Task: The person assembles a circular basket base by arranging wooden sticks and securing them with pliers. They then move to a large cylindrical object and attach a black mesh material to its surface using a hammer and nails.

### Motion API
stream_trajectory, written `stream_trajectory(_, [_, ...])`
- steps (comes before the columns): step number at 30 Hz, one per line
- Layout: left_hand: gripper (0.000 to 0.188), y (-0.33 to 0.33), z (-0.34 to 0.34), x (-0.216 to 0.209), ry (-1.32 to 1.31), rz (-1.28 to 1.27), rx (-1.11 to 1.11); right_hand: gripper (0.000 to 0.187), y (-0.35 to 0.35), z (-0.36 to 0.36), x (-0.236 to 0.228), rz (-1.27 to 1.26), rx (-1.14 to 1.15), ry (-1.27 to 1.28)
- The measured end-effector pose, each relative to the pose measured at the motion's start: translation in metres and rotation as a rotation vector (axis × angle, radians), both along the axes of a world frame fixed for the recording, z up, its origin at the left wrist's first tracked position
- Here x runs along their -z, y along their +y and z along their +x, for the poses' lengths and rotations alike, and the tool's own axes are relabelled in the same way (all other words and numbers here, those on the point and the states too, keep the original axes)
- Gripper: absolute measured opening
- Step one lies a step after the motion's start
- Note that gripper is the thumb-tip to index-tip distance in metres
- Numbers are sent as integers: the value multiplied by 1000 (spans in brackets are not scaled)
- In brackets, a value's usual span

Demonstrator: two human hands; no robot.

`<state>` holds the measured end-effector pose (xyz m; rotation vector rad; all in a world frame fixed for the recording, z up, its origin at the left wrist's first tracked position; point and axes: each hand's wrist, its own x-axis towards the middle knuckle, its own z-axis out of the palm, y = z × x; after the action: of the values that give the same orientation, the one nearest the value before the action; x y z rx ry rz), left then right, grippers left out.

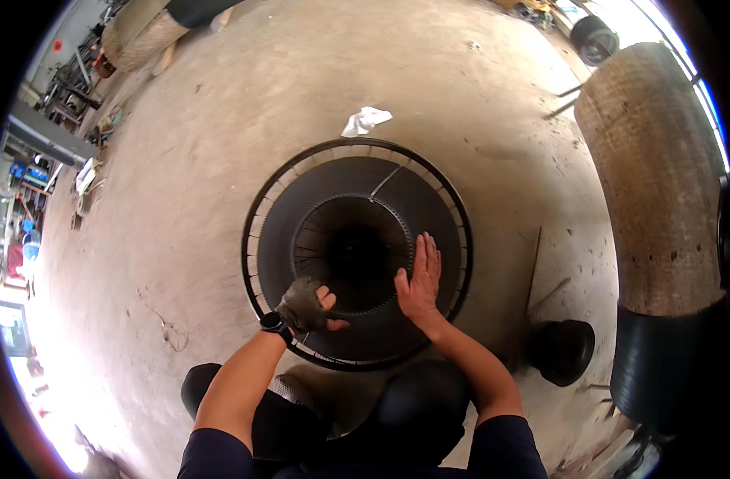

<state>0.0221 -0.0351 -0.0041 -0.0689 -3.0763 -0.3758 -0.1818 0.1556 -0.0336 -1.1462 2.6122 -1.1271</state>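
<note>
A large round black assembly (301, 188) lies on the floor in front of my knees. It has a thin dark outer hoop (247, 215), a wide flat black band, and an inner ring edged with small studs around a dark hollow middle. A thin pale strip (385, 183) crosses the band on its far side. Over the near left part is my left hand (305, 306), in a grey fingerless glove, fingers half curled and thumb apart, with nothing visible between them. My bare right hand (421, 279) rests on the band at the right, fingers stretched out.
A crumpled white cloth or paper (366, 121) lies just beyond the hoop. At the right are a black round container (563, 351), a thin rod (534, 270) and a big brown cylinder (660, 184) with a black end. Tools and clutter (69, 96) line the left wall.
</note>
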Motion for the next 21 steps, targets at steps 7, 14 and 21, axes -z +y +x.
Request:
stream_trajectory(7, [62,9,-5,3,44,-76,-6,67,17,-16,0,-65,-48,-41])
stream_trajectory(14, [69,-2,-1,9,166,-55,21,60,167,-45,64,165,457,187])
stream_trajectory(21, [72,-3,-2,4,-87,-116,-25,58,291,-46,69,776,711,-63])
